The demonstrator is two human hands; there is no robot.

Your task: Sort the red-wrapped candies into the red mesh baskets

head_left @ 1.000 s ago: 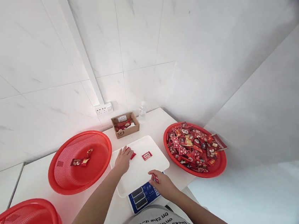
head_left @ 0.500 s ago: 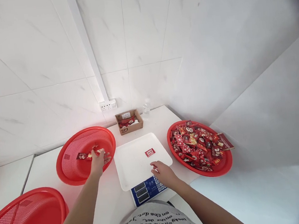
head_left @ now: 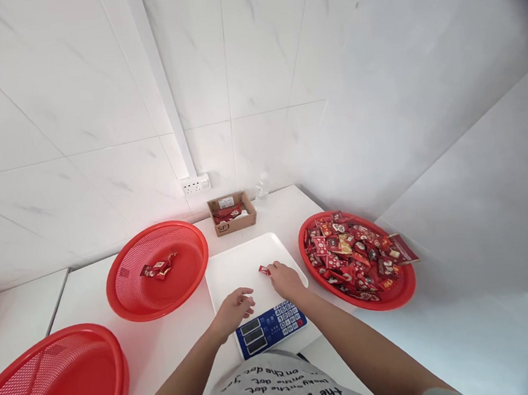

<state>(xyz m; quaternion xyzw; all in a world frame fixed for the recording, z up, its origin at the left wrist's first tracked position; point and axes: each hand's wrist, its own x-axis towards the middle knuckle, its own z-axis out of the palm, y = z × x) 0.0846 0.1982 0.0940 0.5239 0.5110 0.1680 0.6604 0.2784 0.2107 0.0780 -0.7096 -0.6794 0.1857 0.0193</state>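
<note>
My right hand [head_left: 285,281] is over the white weighing pan of the scale [head_left: 223,259], its fingers closed on a small red packet [head_left: 263,270] with white print. Part of that packet is covered by the fingers. To its left, my left hand [head_left: 233,314] hovers by the pan's front left, fingers apart and holding nothing. Below the pan shows the scale's blue panel [head_left: 272,328] with keys and dark displays. A few red packets [head_left: 159,269] lie in the red mesh basket [head_left: 186,298] on the left.
A red basket [head_left: 408,292] at the right is heaped with red packets [head_left: 345,252]. Another red basket [head_left: 86,367] stands at the lower left. By the wall are a cardboard box [head_left: 236,224] with red packets inside and a clear plastic bottle [head_left: 261,187].
My left hand has left the left basket and come to the scale, leaving packets in the basket. My right hand has moved forward and taken hold of the packet lying on the pan.
</note>
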